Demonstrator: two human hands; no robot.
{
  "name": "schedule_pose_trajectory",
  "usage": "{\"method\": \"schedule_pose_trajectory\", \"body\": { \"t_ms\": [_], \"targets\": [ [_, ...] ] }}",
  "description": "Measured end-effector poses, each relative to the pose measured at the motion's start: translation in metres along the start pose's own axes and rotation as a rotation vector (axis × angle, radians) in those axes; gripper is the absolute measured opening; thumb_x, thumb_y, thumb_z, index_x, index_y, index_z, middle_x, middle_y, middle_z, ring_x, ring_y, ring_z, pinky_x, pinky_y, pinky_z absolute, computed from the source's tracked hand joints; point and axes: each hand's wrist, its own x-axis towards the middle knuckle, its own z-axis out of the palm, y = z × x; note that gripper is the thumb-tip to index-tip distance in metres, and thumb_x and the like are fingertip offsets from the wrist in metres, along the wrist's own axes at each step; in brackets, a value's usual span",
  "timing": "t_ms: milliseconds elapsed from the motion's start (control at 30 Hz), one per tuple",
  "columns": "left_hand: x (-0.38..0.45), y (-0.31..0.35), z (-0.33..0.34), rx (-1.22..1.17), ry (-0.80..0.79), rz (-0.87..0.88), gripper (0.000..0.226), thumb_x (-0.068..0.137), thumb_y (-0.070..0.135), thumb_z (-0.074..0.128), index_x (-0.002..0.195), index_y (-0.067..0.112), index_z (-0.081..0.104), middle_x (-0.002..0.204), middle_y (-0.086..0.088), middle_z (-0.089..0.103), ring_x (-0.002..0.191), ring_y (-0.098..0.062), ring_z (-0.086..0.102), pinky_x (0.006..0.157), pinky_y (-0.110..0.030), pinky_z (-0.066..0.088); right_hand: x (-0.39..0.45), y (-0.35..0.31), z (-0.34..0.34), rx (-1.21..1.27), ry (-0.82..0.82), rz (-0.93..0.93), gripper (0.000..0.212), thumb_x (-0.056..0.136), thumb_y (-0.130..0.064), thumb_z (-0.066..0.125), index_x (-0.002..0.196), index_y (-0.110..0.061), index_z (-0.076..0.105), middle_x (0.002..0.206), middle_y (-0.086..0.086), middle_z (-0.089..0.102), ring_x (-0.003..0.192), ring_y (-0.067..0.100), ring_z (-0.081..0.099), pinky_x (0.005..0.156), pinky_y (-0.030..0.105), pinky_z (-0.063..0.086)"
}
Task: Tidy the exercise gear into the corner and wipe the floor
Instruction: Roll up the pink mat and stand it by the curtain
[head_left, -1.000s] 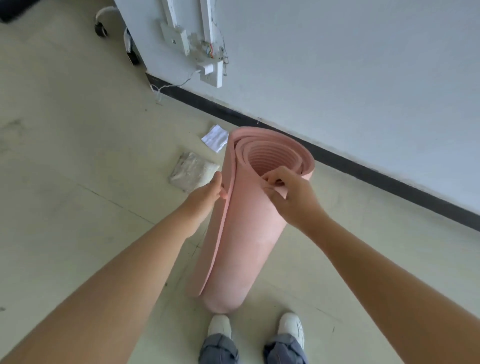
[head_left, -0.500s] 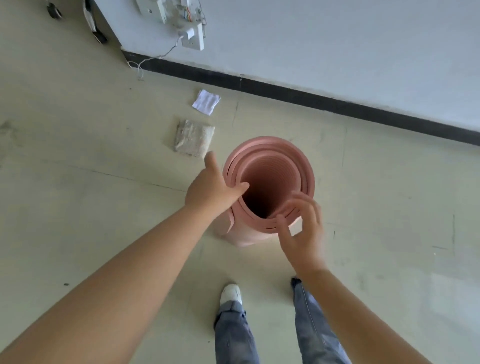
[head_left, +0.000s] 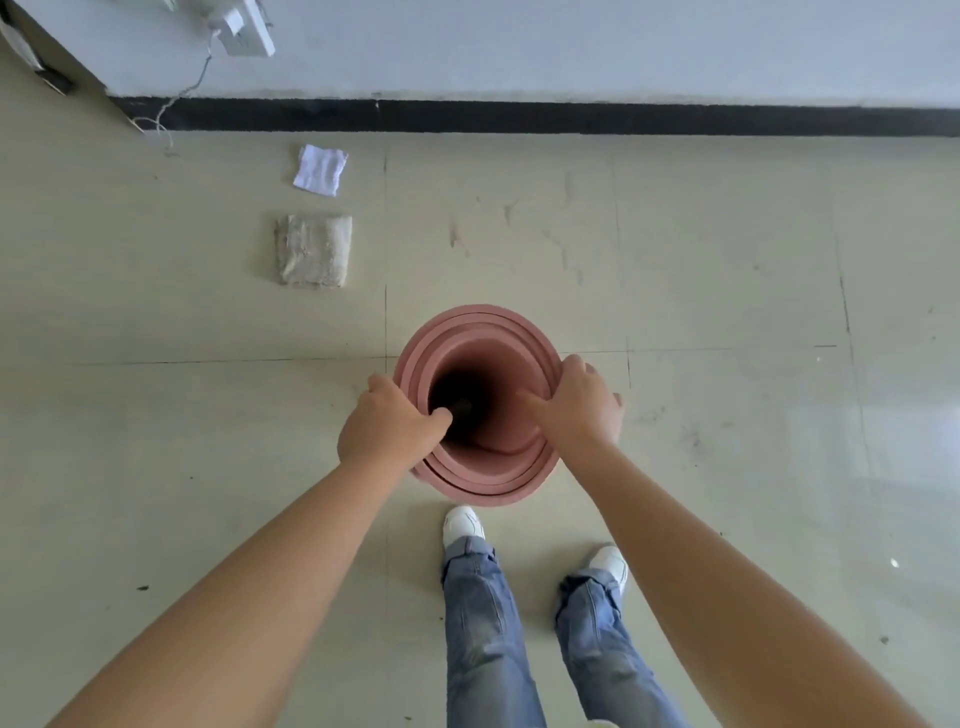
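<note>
Gripping the upright mat (head_left: 475, 332) rim, left hand (head_left: 387, 428) at nine, right hand (head_left: 582, 405) at three; light, soft foam, likely to unroll.

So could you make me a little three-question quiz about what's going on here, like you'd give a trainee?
1. True or false: the rolled pink mat stands upright on the floor.
2. Which lies nearer the wall: A) the beige cloth, B) the white cloth?
3. Fill in: the left hand and right hand both grip the mat's top ____.

Key: 1 true; 2 B; 3 rim, with each thumb inside the roll.
</note>
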Motion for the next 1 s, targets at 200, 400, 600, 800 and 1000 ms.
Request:
{"method": "schedule_pose_trajectory", "body": {
  "t_ms": [200, 400, 600, 800, 1000],
  "targets": [
    [-0.019, 0.042, 0.019, 0.208, 0.074, 0.05, 0.047, 0.088, 0.02, 0.06, 0.124, 0.001, 0.037, 0.126, -0.018, 0.052, 0.111, -0.038, 0.056, 0.071, -0.035, 0.04, -0.008, 0.045, -0.013, 0.071, 0.014, 0.03, 0.021, 0.084, -0.022, 0.053, 0.086, -0.011, 0.035, 0.072, -0.004, 0.038, 0.075, 0.026, 0.043, 0.088, 0.035, 0.032],
    [-0.063, 0.163, 0.058, 0.467, 0.08, 0.322, 0.042, 0.089, 0.019, 0.054, 0.124, 0.003, 0.037, 0.127, -0.018, 0.048, 0.111, -0.038, 0.055, 0.081, -0.039, 0.047, -0.005, 0.155, -0.081, 0.335, 0.064, 0.204, 0.021, 0.083, -0.018, 0.055, 0.09, -0.009, 0.037, 0.091, 0.003, 0.041, 0.078, 0.023, 0.042, 0.068, 0.032, 0.036],
    [-0.14, 0.332, 0.149, 0.62, 0.033, 0.503, 0.04, 0.091, 0.019, 0.053, 0.125, 0.004, 0.037, 0.125, -0.017, 0.05, 0.109, -0.037, 0.056, 0.077, -0.036, 0.044, 0.007, 0.32, -0.183, 0.455, 0.145, 0.369, 0.028, 0.084, -0.017, 0.054, 0.106, -0.003, 0.045, 0.115, 0.012, 0.053, 0.092, 0.031, 0.052, 0.07, 0.029, 0.034],
    [-0.241, 0.513, 0.256, 0.694, 0.01, 0.714, 0.039, 0.091, 0.017, 0.05, 0.126, 0.005, 0.036, 0.124, -0.016, 0.051, 0.108, -0.034, 0.057, 0.07, -0.031, 0.037, 0.011, 0.5, -0.3, 0.44, 0.307, 0.537, 0.032, 0.088, -0.019, 0.051, 0.114, -0.004, 0.042, 0.119, 0.011, 0.05, 0.106, 0.031, 0.054, 0.078, 0.032, 0.039],
    [-0.311, 0.674, 0.329, 0.73, 0.02, 0.928, 0.035, 0.093, 0.015, 0.048, 0.125, 0.007, 0.037, 0.122, -0.014, 0.05, 0.103, -0.031, 0.06, 0.071, -0.031, 0.043, 0.034, 0.634, -0.416, 0.32, 0.461, 0.651, 0.03, 0.09, -0.016, 0.048, 0.117, -0.003, 0.041, 0.121, 0.011, 0.047, 0.103, 0.032, 0.056, 0.076, 0.034, 0.04]
  ]
}}
